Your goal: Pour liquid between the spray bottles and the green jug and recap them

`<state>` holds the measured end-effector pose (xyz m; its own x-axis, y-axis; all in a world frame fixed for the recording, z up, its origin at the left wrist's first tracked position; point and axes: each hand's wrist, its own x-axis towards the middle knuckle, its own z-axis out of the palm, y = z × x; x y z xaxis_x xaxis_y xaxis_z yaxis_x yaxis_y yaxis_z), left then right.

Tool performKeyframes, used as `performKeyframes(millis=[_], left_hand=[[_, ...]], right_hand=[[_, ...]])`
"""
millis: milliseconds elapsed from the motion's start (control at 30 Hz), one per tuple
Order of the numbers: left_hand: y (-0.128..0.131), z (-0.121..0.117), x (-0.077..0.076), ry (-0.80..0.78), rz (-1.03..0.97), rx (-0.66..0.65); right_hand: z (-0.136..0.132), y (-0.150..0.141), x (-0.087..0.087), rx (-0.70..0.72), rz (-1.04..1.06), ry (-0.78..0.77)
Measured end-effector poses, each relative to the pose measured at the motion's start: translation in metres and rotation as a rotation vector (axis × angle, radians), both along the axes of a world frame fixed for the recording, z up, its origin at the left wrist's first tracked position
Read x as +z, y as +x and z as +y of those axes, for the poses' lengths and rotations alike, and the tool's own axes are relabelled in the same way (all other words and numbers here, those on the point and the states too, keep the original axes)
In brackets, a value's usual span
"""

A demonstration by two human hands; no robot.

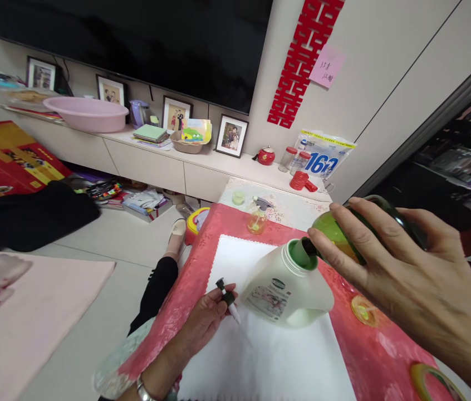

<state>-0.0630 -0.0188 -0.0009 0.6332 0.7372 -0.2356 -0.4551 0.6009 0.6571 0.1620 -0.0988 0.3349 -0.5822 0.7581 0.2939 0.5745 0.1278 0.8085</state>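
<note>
My left hand (pixel 208 317) is closed around a black and white pump head (pixel 229 298), whose thin tube points down to the right. In my right hand (pixel 389 273) a green see-through bottle (pixel 331 229) is tipped over, its dark neck at the mouth of a large white jug (pixel 288 289). The jug is uncapped, with a green inner opening, and stands a little tilted in view on a white cloth (pixel 235 259). The far side of the green bottle is partly hidden by my fingers. Whether liquid is flowing I cannot tell.
A spray bottle (pixel 257 221) stands behind the jug on the red tablecloth (pixel 189 278). Tape rolls (pixel 433 381) lie at the right. A low cabinet with frames, a pink basin (pixel 87 114) and jars (pixel 288 159) runs along the wall.
</note>
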Motion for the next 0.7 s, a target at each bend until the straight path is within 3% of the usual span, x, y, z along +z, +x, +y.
performKeyframes(millis=[700], left_hand=[[-0.0001, -0.0005, 0.0004, -0.023, -0.027, 0.0]], right_hand=[[0.0027, -0.0021, 0.0052, 0.011, -0.096, -0.008]])
